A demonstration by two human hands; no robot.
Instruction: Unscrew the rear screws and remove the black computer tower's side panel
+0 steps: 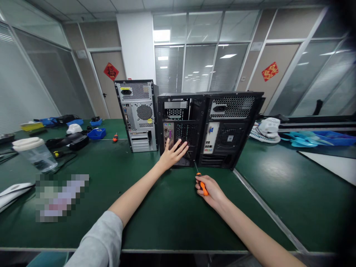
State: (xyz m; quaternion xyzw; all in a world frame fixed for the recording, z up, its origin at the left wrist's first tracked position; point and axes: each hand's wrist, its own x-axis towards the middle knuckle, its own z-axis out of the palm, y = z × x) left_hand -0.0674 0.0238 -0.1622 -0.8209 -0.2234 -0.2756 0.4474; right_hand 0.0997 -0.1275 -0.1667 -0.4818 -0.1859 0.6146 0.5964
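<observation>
Three computer towers stand side by side with their backs facing me. My left hand (172, 154) lies with spread fingers against the back of the middle black computer case (182, 97), near its ports and vent mesh. In my right hand (211, 189) is an orange and black screwdriver (204, 188). Its thin shaft points up and away, with the tip at the lower right edge of the middle case; a screw there is too small to make out. To the right is another black computer tower (233, 107), and a silver-backed computer tower (139, 100) stands to the left.
On the left of the green table (161, 222) are a lidded plastic cup (39, 155), dark cables, blue bins (96, 133) and another small screwdriver (115, 137). A white fan part (268, 128) and teal fan blades (303, 139) lie at the right.
</observation>
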